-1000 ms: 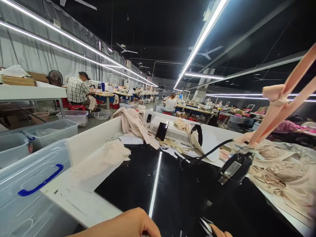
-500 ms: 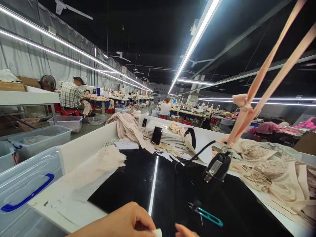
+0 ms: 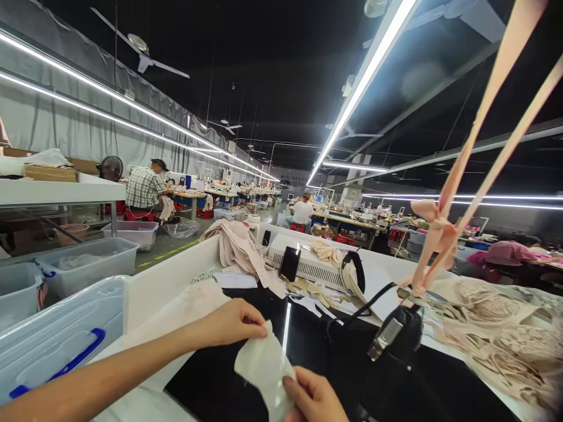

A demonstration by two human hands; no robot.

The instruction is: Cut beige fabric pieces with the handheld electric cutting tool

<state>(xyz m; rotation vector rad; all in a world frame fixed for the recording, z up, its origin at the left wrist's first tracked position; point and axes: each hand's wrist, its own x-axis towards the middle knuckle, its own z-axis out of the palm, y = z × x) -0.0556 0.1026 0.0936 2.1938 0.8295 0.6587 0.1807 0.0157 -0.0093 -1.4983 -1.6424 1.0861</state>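
Note:
My left hand (image 3: 235, 322) pinches the upper corner of a small off-white fabric piece (image 3: 259, 363). Lower and to its right, my right hand (image 3: 314, 395) grips the same piece by its edge, thumb on top. The fabric hangs between both hands above a glossy black work surface (image 3: 211, 375); its lower end runs out of the picture. Right of my hands, a black device with a metal part (image 3: 396, 334) hangs from knotted peach bands (image 3: 435, 234), a black cord attached. Behind my left forearm lies a pale fabric stack (image 3: 193, 305).
At the back of the table stand a white vented box (image 3: 303, 272), a phone (image 3: 290, 264) and draped beige fabric strips (image 3: 235, 246). Beige lace garments (image 3: 497, 328) pile up on the right. Clear plastic bins (image 3: 88, 258) stand left. People sit at sewing tables beyond.
Both hands have risen into fuller view, bringing up the off-white piece, now spread between them. My right hand has closed on it. The view has tilted up; the teal snips are no longer clearly visible.

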